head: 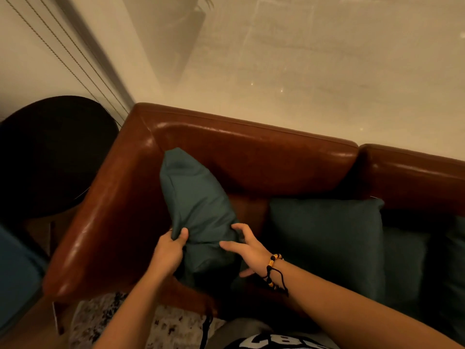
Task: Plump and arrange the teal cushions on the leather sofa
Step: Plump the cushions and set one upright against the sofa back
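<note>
A teal cushion (196, 205) stands on edge in the left corner of the brown leather sofa (251, 152), leaning toward the armrest. My left hand (168, 250) pinches the cushion's near left edge. My right hand (249, 248), with a beaded bracelet on the wrist, presses against its near right side with the fingers spread over the fabric. A second teal cushion (327, 238) leans against the backrest to the right. A third teal cushion (455, 273) shows partly at the right edge.
A dark round side table (50, 152) stands left of the armrest (100, 222). A patterned rug (113, 321) lies on the floor in front. A pale wall rises behind the sofa. Blue fabric (15, 278) shows at the far left.
</note>
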Motion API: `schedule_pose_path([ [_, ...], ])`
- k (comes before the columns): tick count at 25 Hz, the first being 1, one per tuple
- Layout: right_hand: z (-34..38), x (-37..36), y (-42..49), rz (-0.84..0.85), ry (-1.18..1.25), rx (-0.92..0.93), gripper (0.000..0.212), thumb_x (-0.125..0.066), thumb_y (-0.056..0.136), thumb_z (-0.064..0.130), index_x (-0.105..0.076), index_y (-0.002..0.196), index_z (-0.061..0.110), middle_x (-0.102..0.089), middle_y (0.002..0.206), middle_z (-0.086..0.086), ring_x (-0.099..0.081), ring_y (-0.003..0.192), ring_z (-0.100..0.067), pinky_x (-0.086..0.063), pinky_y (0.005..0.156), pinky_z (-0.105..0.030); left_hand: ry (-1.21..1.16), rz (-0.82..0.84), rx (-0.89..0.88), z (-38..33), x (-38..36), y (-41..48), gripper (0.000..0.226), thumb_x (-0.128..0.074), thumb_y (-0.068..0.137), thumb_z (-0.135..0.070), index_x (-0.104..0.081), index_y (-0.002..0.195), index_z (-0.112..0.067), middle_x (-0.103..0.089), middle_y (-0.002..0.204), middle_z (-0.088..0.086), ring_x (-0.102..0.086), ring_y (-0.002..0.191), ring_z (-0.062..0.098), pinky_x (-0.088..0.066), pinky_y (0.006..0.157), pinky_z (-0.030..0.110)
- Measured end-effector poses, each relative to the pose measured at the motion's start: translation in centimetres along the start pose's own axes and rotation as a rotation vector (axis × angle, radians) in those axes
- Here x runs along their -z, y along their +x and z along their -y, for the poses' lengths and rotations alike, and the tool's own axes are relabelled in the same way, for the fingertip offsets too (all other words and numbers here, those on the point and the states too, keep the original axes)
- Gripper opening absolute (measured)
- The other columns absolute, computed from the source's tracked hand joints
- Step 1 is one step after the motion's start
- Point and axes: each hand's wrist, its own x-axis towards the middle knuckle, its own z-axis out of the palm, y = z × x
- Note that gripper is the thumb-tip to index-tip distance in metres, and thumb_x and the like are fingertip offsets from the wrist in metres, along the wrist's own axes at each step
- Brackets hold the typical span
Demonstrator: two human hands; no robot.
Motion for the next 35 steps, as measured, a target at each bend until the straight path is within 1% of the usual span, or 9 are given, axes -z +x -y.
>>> schedule_pose_path([
  [4,1.6,-1.2,1.5,0.079,-0.070,-0.055,0.049,-0.065,0.094,0.045,-0.047,0.138,0.034,-0.055,0.132,-0.001,-0.053,0.125,-0.027,-0.050,0.102,-0.053,-0.098,0.066,-0.035,-1.0,6.0,1.1,0.025,-0.054,0.103,-0.029,-0.066,0.122,-0.019,-0.073,0.118,0.003,-0.070,0.108,0.027,-0.053,0.096,0.049],
  [11,0.0,1.4,1.9,0.001,-0.025,-0.089,0.036,-0.059,0.097,0.047,-0.057,0.131,0.034,-0.061,0.130,-0.003,-0.060,0.118,-0.025,-0.051,0.092,-0.046,0.056,0.089,0.112,2.0,12.5,4.2,0.028,-0.057,0.101,-0.016,-0.063,0.127,-0.007,-0.071,0.122,0.014,-0.068,0.109,0.033,-0.052,0.097,0.051],
  [13,-1.2,3.5,1.8,-0.049,0.016,-0.107,0.032,-0.057,0.097,0.048,-0.058,0.127,0.034,-0.063,0.127,-0.003,-0.061,0.115,-0.025,-0.051,0.092,-0.047,0.286,-0.017,0.149,3.4,13.6,4.9,0.037,-0.060,0.098,-0.004,-0.058,0.135,-0.007,-0.067,0.128,0.017,-0.065,0.107,0.034,-0.052,0.094,0.049],
  [15,-2.3,5.6,1.6,-0.106,0.045,-0.123,0.033,-0.057,0.098,0.048,-0.057,0.127,0.033,-0.063,0.126,-0.004,-0.061,0.115,-0.027,-0.051,0.095,-0.049,0.467,-0.312,0.191,4.4,14.0,5.1,0.049,-0.056,0.094,0.000,-0.051,0.142,-0.009,-0.062,0.132,0.025,-0.062,0.108,0.042,-0.052,0.088,0.049],
  [18,-4.1,8.6,1.2,-0.201,0.087,-0.147,0.034,-0.057,0.098,0.048,-0.057,0.127,0.031,-0.063,0.124,-0.004,-0.060,0.116,-0.028,-0.050,0.096,-0.049,0.344,-0.619,0.171,4.7,11.8,4.1,0.052,-0.052,0.096,-0.030,-0.041,0.147,-0.024,-0.054,0.141,0.024,-0.053,0.122,0.050,-0.044,0.102,0.063],
  [21,-5.3,10.5,0.9,-0.253,0.137,-0.174,0.032,-0.057,0.098,0.046,-0.057,0.126,0.031,-0.063,0.123,-0.005,-0.060,0.114,-0.028,-0.051,0.096,-0.051,0.450,-0.520,0.120,4.4,9.3,3.9,0.101,-0.057,0.078,-0.080,-0.023,0.156,-0.027,-0.035,0.157,0.017,-0.035,0.139,0.047,-0.027,0.110,0.071],
  [23,-5.9,11.0,0.8,-0.258,0.150,-0.183,0.031,-0.057,0.098,0.047,-0.057,0.125,0.031,-0.064,0.123,-0.006,-0.060,0.114,-0.028,-0.051,0.095,-0.050,0.604,-0.464,0.146,3.8,8.5,4.4,0.126,-0.073,0.059,-0.082,-0.015,0.157,-0.028,-0.031,0.157,0.019,-0.032,0.140,0.048,-0.026,0.108,0.074],
  [31,-6.3,10.8,0.7,-0.235,0.148,-0.183,0.028,-0.057,0.098,0.048,-0.057,0.122,0.034,-0.063,0.123,-0.004,-0.061,0.113,-0.027,-0.052,0.092,-0.048,0.706,-0.504,-0.029,1.6,7.9,6.3,0.051,-0.069,0.092,-0.036,-0.050,0.134,-0.017,-0.065,0.120,0.020,-0.058,0.112,0.048,-0.045,0.092,0.068],
  [35,-7.0,12.1,0.5,-0.265,0.143,-0.194,0.026,-0.058,0.098,0.045,-0.058,0.121,0.032,-0.063,0.121,-0.004,-0.061,0.111,-0.026,-0.053,0.087,-0.046,0.731,-0.510,-0.097,2.4,9.0,6.9,0.051,-0.069,0.091,-0.042,-0.051,0.133,-0.019,-0.070,0.108,0.016,-0.065,0.098,0.042,-0.056,0.081,0.059],
])
